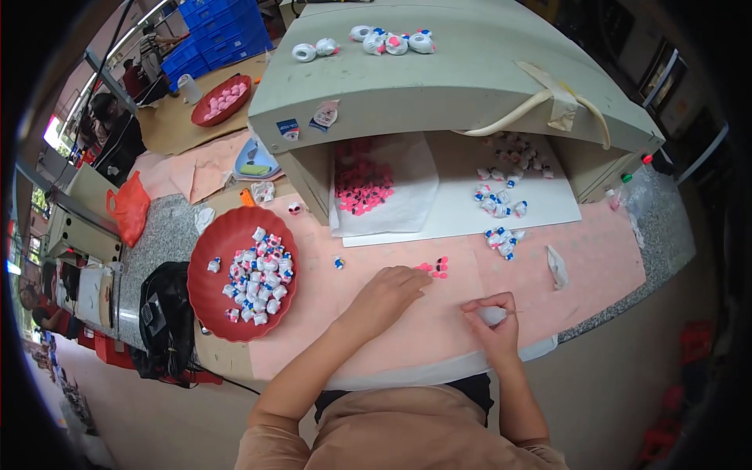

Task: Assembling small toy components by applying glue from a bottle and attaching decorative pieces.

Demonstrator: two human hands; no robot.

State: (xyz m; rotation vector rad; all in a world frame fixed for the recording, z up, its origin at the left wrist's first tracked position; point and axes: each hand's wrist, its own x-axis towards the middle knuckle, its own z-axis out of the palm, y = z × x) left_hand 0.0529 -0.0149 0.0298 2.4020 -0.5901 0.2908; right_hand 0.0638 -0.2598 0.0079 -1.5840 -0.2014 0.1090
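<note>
My left hand (pixel 392 291) lies low over the pink-covered table, its fingers stretched out. Its fingertips reach to a small group of flat pink pieces (pixel 439 274), a few with dark spots; whether they touch one is too small to tell. A small translucent squeeze bottle with a thin needle tip (pixel 493 315) is held in my right hand (pixel 495 333), the tip pointing right. A single white-and-blue figure piece (pixel 338 262) stands left of my left hand. Further left, a red scalloped bowl (pixel 205 301) holds many similar white, blue and pink figure pieces.
A grey-green open-fronted box (pixel 450 102) spans the far side, white figures (pixel 395 43) on top. Inside are pink pieces (pixel 364 186) on white paper and more figures (pixel 501 204). A crumpled white tissue (pixel 557 268) lies right. A black bag (pixel 166 321) hangs left. Other people work far left.
</note>
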